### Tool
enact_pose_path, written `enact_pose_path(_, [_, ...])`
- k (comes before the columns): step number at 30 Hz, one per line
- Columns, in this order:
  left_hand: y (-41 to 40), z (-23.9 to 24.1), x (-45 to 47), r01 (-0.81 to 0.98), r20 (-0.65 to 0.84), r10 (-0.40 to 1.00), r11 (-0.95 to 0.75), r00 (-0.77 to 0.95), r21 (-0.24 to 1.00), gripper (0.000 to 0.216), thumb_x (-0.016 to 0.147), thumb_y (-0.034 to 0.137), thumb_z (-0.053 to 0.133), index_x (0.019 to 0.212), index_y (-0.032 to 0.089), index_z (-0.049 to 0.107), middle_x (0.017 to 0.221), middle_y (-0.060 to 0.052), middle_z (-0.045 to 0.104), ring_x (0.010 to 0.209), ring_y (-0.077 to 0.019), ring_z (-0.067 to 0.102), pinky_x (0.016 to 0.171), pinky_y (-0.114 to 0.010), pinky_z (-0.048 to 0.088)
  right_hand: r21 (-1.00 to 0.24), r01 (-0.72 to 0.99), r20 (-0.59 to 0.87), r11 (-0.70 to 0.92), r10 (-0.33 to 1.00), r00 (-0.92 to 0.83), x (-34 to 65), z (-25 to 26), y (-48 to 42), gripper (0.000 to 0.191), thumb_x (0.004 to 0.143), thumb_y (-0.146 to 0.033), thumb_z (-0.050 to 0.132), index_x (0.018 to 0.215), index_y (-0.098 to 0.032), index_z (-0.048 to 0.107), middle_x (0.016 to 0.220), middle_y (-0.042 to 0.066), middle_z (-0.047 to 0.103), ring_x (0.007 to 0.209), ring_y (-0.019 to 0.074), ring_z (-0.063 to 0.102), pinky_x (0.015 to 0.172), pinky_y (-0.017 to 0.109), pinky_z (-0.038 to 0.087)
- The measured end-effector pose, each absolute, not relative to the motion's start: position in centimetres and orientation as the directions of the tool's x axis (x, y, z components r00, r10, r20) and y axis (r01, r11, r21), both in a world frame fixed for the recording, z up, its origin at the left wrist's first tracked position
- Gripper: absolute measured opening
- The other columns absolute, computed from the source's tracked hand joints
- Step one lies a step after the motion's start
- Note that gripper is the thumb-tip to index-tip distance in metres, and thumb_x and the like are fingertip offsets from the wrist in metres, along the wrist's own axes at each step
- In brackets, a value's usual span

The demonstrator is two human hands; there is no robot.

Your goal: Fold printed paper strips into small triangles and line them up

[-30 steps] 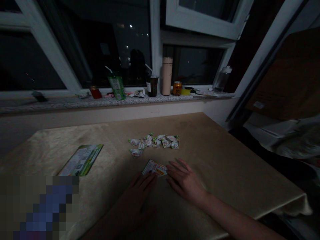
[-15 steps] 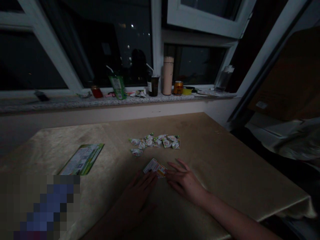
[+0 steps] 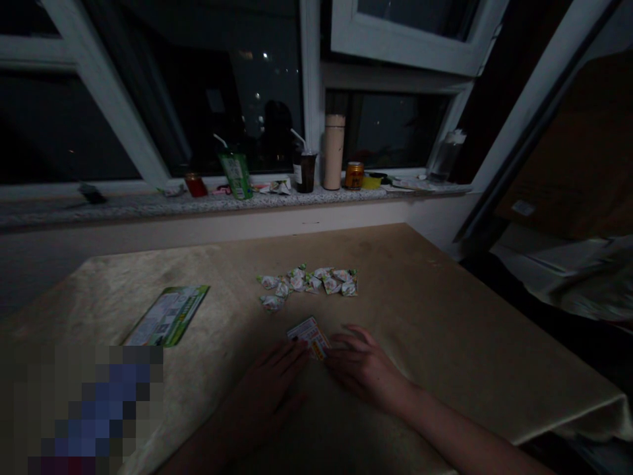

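A small flat printed card or packet (image 3: 307, 331), white with red and yellow print, lies on the table in front of me. My left hand (image 3: 274, 379) rests palm down at its lower left, fingers stretched out with the tips on or against its edge. From the right side, my right hand (image 3: 366, 366) reaches in with extended fingers, the tips at the card's right corner. Neither hand grips it. Beyond the card sits a loose group of small white-and-green wrapped pieces (image 3: 314, 282), perhaps sweets. Shadow darkens the left hand and hides some detail.
The table's beige cloth (image 3: 420, 297) reaches a granite sill (image 3: 198, 206). On the sill stand a green cup (image 3: 236, 175), a dark drink (image 3: 305, 173), a pink flask (image 3: 334, 153) and an orange can (image 3: 355, 175). A green-white package (image 3: 171, 316) lies left.
The card has turned slightly clockwise between my hands. My right hand's fingers have drawn closer together along its right edge. The whole view has shifted a little.
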State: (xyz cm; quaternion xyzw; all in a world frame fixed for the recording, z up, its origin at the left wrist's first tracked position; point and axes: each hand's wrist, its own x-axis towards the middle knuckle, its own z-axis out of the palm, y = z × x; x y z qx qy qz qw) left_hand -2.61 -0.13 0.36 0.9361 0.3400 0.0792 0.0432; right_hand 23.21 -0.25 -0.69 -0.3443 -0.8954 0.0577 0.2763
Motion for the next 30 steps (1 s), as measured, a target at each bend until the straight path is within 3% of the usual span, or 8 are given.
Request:
enact_pose_path(6, [1.4, 0.1, -2.2, 0.602, 0.16, 0.606, -0.794, 0.779, 0.079, 0.038, 0.094, 0.027, 0.045, 0.131, 0.019, 0.05, 0.13, -0.008, 0.057, 0.117, -0.023, 0.054, 0.1, -0.038, 0.041, -0.307, 0.545, 0.442, 0.78, 0.624, -0.644, 22.9, -0.5, -0.1, 0.022, 0.093, -0.024, 0.049, 0.111, -0.026, 0.061, 0.105, 0.001, 0.069, 0.107, 0.0164, 0.056, 0.105, 0.037, 0.03])
enact_pose_path(11, [2.5, 0.4, -1.3, 0.544, 0.143, 0.535, -0.839, 0.832, -0.023, 0.033, 0.094, 0.007, 0.038, 0.116, 0.018, 0.059, 0.116, -0.008, 0.066, 0.108, -0.0214, 0.061, 0.096, -0.037, 0.044, -0.349, 0.567, 0.359, 0.746, 0.665, -0.655, 22.6, 0.3, 0.2, 0.029, 0.088, -0.026, 0.057, 0.117, -0.023, 0.058, 0.113, 0.004, 0.064, 0.109, 0.0178, 0.054, 0.097, 0.033, 0.037])
enact_pose_path(14, [2.7, 0.7, -1.1, 0.53, 0.155, 0.519, -0.847, 0.841, -0.039, 0.032, 0.094, 0.006, 0.038, 0.113, 0.019, 0.06, 0.112, -0.008, 0.067, 0.104, -0.022, 0.063, 0.093, -0.039, 0.046, -0.324, 0.62, 0.326, 0.715, 0.699, -0.636, 22.6, 0.3, 0.5, 0.03, 0.086, -0.031, 0.06, 0.115, -0.024, 0.061, 0.112, 0.005, 0.063, 0.107, 0.0188, 0.054, 0.093, 0.032, 0.04])
enact_pose_path(19, [2.5, 1.0, -1.2, 0.519, 0.134, 0.508, -0.853, 0.851, -0.064, 0.037, 0.092, 0.0, 0.035, 0.112, 0.019, 0.06, 0.112, -0.009, 0.067, 0.104, -0.0224, 0.062, 0.092, -0.041, 0.046, -0.311, 0.557, 0.312, 0.77, 0.637, -0.705, 22.8, 0.8, 1.5, 0.034, 0.088, -0.033, 0.058, 0.12, -0.023, 0.058, 0.124, 0.005, 0.06, 0.119, 0.0181, 0.049, 0.101, 0.033, 0.034])
enact_pose_path(25, [2.4, 0.7, -1.4, 0.516, 0.078, 0.51, -0.845, 0.857, -0.138, 0.05, 0.085, -0.007, 0.033, 0.125, 0.017, 0.052, 0.118, -0.011, 0.064, 0.106, -0.0238, 0.062, 0.09, -0.04, 0.047, -0.249, 0.511, 0.325, 0.823, 0.568, -0.756, 22.5, 0.6, 2.2, 0.034, 0.09, -0.036, 0.052, 0.12, -0.019, 0.057, 0.122, 0.007, 0.063, 0.117, 0.0183, 0.052, 0.106, 0.035, 0.03])
enact_pose_path(30, [2.7, 0.0, -1.7, 0.534, 0.197, 0.52, -0.845, 0.831, -0.025, 0.044, 0.089, -0.001, 0.032, 0.121, 0.019, 0.054, 0.112, -0.008, 0.067, 0.097, -0.0205, 0.065, 0.091, -0.039, 0.046, -0.3, 0.528, 0.403, 0.795, 0.607, -0.685, 22.0, -0.2, 2.5, 0.024, 0.092, -0.024, 0.05, 0.113, -0.02, 0.059, 0.107, 0.005, 0.068, 0.103, 0.0163, 0.059, 0.097, 0.032, 0.037])
